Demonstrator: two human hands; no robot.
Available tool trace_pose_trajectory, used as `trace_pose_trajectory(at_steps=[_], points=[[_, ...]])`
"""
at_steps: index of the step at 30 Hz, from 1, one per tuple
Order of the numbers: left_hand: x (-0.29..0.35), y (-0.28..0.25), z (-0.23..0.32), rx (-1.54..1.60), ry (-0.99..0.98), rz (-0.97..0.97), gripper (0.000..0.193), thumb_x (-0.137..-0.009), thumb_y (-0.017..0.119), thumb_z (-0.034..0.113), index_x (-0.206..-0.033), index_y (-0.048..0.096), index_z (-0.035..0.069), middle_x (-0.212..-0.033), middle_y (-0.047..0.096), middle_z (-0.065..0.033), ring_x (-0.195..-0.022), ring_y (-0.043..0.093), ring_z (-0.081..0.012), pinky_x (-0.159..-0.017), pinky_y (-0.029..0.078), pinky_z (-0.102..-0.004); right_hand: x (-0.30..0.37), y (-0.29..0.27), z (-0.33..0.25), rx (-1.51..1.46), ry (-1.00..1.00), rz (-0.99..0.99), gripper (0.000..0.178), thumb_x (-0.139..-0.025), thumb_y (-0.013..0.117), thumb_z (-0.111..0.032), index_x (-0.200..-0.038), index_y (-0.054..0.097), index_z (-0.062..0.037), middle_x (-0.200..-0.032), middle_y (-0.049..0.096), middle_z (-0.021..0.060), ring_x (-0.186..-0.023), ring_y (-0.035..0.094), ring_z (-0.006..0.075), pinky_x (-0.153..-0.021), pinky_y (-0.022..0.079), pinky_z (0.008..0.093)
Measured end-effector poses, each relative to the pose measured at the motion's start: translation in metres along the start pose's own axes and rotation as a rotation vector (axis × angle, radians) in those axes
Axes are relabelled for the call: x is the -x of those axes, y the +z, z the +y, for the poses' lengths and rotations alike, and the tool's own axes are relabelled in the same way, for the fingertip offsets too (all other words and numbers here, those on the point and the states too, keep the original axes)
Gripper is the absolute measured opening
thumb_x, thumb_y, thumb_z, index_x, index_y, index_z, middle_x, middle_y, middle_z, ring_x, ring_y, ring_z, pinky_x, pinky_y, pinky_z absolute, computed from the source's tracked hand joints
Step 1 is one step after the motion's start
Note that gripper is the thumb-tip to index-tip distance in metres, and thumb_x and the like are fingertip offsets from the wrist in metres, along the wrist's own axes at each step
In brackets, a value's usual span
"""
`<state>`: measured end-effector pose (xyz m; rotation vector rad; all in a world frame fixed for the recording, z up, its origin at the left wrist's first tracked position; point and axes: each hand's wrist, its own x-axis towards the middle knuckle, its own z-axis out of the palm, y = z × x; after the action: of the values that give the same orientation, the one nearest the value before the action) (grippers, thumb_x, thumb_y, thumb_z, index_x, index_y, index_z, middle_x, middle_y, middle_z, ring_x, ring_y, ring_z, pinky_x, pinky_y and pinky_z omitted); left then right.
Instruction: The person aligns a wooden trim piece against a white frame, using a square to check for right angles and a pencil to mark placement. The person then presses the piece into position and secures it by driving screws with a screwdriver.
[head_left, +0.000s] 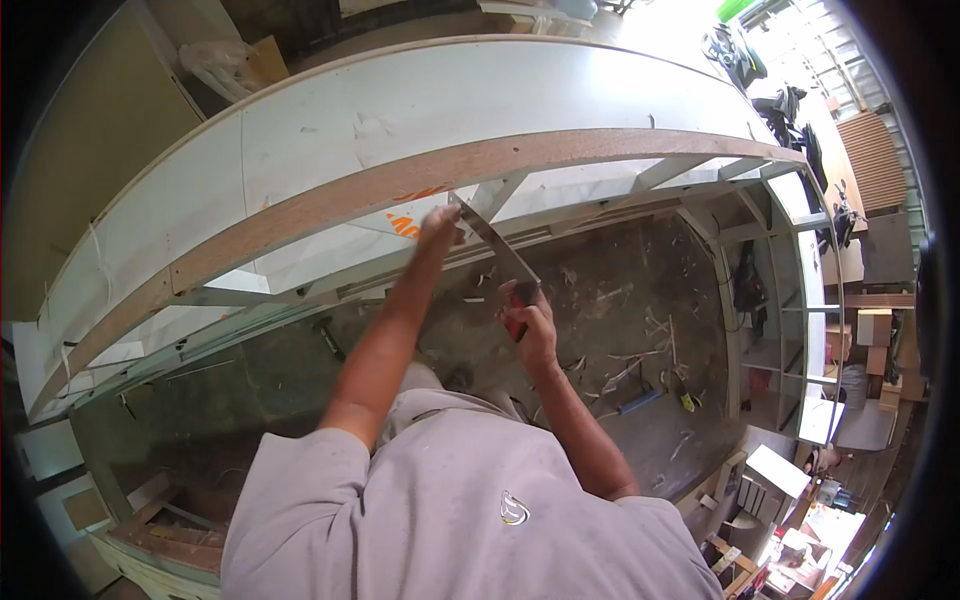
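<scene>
Floor, grey [620, 255]: is bearing scattered pale scraps and strips [635, 358].
Hammer-like tool, one [328, 338]: is lying on the floor, left of centre.
Cylindrical item, blue [640, 402]: is lying on the floor, right of centre.
Small item, yellow and dark, kind unclear [688, 402]: is lying just beside the blue item.
Dark bag-like item [746, 278]: is hanging at the right.
Plastic bag, translucent [215, 65]: is resting crumpled, upper left, near a large beige panel [85, 170].
Corrugated panel, brown [864, 150]: is standing at the far right.
Wooden blocks, brown [875, 328]: are sitting stacked below that panel in view.
White board [779, 470]: is lying tilted, lower right.
</scene>
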<state>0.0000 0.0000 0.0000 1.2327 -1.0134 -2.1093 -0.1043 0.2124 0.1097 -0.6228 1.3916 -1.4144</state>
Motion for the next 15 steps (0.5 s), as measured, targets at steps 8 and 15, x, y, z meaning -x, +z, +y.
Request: trace_pose_trajectory(at_steps=[8,15], points=[[-0.008,0.057,-0.066,-0.353,0.4,0.376,0.064,-0.108,0.03,0.041,-0.153,0.024,-0.003,-0.159,0.02,-0.0307,-0.148,0.019,-0.0431,-0.122,0.019,-0.0428,-0.028,0.033,-0.006,0.027,0.109,0.194,0.03,-0.098,0.063,-0.037,-0.089,0.058,-0.009,-0.065,0.046,-0.0067,-0.054,0.042,0.0052,-0.049,0.04,0.0242],[0.001,0.058,-0.059,-0.24,0.431,0.212,0.069,-0.106,0.033,0.052,-0.145,0.033,-0.005,-0.152,0.033,-0.0258,-0.141,0.033,-0.0383,-0.116,0.029,-0.0384,-0.033,0.041,0.004,0.105,-0.088,0.257,0.026,-0.098,0.064,-0.033,-0.096,0.061,-0.007,-0.072,0.052,-0.0053,-0.06,0.048,0.0045,-0.05,0.04,0.0234]])
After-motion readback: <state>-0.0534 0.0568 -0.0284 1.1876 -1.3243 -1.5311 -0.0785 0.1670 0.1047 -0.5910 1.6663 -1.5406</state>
